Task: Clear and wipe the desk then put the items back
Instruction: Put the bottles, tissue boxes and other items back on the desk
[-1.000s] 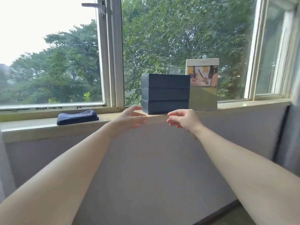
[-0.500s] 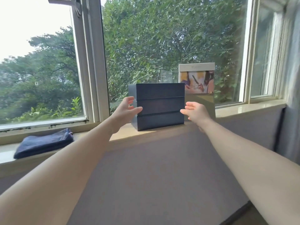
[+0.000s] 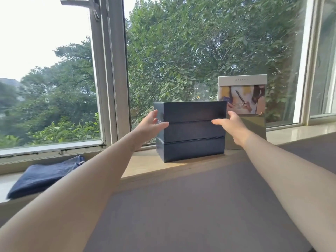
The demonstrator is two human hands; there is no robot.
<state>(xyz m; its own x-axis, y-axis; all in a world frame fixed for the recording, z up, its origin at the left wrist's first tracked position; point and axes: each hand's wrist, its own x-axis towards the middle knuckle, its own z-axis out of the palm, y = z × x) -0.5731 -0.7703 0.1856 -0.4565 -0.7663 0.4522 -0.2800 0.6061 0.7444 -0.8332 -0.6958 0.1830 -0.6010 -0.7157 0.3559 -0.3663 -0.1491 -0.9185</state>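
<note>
Stacked boxes: three dark navy boxes (image 3: 190,134) are sitting one on top of another on the window ledge (image 3: 145,163), just past centre toward 1 o'clock in the view, their edges lining up as one block.
Left hand: the left hand (image 3: 150,124) is spreading open at the stack's 9 o'clock side, thumb lying across the front face at the middle box and fingers reaching round the side; it is touching or nearly touching, but not yet gripping.
Right hand: the right hand (image 3: 230,122) is opening at the stack's 3 o'clock side, thumb pointing across the front face, fingers slipping toward the gap beside the neighbouring box; it is holding nothing so far.
Neighbour: an olive box with a picture card (image 3: 244,113) is standing just beside the stack at 3 o'clock, apparently touching it.
Cloth: a folded blue cloth (image 3: 42,176) is lying on the ledge well apart at 8 o'clock, untouched.
Step in hand: the person is likely reaching to take the stack off its place, whether clearing or returning it I cannot tell.
Next move: both palms are needing to press in evenly from the sides, low enough to carry all three boxes, without knocking the olive box.
</note>
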